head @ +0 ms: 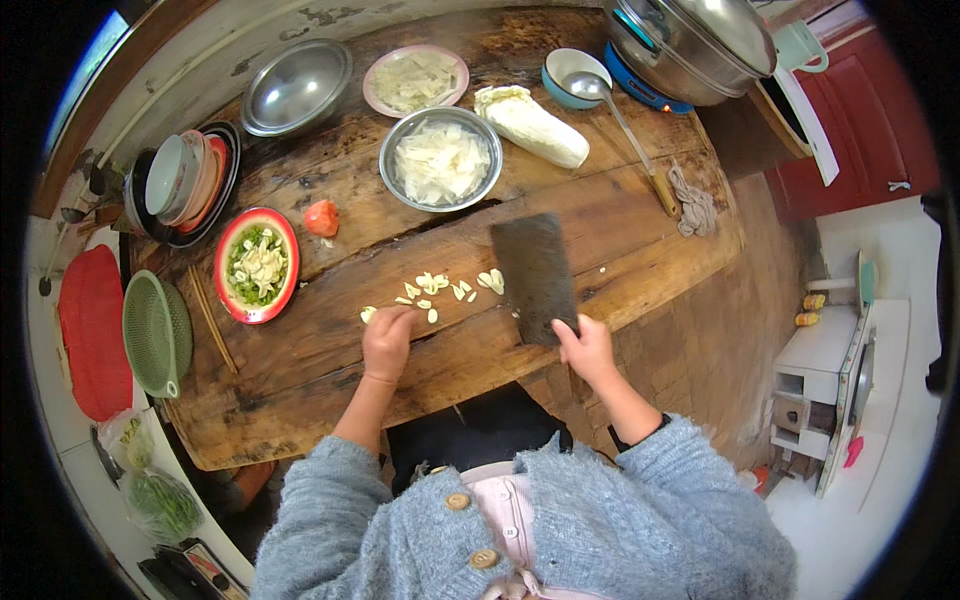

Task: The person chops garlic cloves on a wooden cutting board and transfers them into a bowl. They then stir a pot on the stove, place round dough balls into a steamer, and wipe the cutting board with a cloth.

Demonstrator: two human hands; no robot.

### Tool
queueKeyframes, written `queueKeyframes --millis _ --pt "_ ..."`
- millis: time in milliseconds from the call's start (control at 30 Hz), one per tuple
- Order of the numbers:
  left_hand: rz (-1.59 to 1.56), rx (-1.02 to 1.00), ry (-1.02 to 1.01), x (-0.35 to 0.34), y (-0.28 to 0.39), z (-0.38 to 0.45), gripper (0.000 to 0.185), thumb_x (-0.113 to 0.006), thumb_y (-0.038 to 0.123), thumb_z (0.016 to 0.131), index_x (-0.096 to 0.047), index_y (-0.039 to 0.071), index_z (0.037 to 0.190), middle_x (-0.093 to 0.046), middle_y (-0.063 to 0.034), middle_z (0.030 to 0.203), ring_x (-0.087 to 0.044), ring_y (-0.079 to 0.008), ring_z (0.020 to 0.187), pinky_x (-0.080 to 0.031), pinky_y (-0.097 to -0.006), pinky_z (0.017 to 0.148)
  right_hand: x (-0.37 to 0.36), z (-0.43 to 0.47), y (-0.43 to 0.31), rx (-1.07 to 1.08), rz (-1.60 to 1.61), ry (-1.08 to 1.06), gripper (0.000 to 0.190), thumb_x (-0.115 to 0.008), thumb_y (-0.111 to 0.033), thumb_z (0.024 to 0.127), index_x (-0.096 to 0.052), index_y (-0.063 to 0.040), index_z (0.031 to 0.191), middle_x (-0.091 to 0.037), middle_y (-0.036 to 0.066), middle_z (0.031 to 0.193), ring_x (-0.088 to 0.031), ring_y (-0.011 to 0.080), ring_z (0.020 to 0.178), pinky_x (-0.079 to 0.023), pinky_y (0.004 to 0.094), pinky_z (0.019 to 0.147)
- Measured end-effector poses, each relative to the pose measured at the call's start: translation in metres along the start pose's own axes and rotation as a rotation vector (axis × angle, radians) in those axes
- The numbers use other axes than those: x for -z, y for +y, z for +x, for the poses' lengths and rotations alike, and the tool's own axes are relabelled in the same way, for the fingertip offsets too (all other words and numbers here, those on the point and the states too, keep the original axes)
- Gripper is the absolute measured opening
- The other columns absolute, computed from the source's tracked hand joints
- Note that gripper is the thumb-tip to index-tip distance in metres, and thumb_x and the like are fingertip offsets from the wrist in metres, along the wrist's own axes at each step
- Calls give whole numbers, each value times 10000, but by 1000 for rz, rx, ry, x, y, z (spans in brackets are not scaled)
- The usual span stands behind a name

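My right hand (589, 346) grips the handle end of a broad dark cleaver (534, 274), its blade over the wooden tabletop (322, 397). To the blade's left lie several sliced garlic pieces (431, 283) in a loose row. My left hand (388, 345) is low over the wood at the row's left end, its fingers curled beside a garlic slice (367, 314); whether they pinch anything is hidden. Farther left, a red-rimmed plate (294, 259) holds more garlic slices (259, 266) on chopped greens (241, 281).
Behind are a metal bowl of pale slices (441, 161), a napa cabbage (531, 126) and a ladle (634, 139) in a blue bowl (574, 99). A steamer pot (690, 52) stands far right. Chopsticks (213, 321) and a green colander (156, 334) are at left. A red chunk (322, 218) sits mid-table.
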State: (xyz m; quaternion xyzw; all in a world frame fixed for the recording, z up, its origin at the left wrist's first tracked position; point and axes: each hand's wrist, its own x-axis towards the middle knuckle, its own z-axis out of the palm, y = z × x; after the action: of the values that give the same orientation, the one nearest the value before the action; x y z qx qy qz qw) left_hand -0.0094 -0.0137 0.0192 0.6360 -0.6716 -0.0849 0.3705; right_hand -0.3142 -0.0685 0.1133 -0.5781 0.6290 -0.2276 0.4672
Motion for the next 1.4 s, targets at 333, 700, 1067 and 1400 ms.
queueKeyframes --millis 333,700,1067,1400 --pt "33 289 -114 -30 20 30 836 -752 303 709 -301 23 1355 -268 -184 1431 -238 -342 1331 -239 -437 1080 -21 -12 62 -323 369 -32 198 -667 -171 828 -592 7 875 -585 29 632 -478 86 407 -383 242 376" --pt "-160 304 102 -47 31 41 673 -737 250 722 -434 -2 1268 -407 -191 1345 -359 -358 1264 -315 -421 1026 -124 -6 5 -216 241 -264 247 -673 -221 825 -560 -4 791 -542 25 519 -502 97 400 -407 255 392" --pt "-75 407 415 67 -41 65 169 -605 72 804 -587 14 962 -557 -172 1126 -463 -365 1158 -359 -424 977 -222 5 -105 -69 251 -443 230 -653 -179 831 -554 -8 712 -540 39 497 -497 98 390 -392 257 381" --pt "58 298 280 143 -179 75 151 -573 103 842 -600 25 967 -581 -169 1088 -471 -354 1158 -366 -392 988 -272 33 -194 -34 130 -348 200 -641 -178 818 -565 -7 748 -589 69 571 -571 146 461 -440 290 423"
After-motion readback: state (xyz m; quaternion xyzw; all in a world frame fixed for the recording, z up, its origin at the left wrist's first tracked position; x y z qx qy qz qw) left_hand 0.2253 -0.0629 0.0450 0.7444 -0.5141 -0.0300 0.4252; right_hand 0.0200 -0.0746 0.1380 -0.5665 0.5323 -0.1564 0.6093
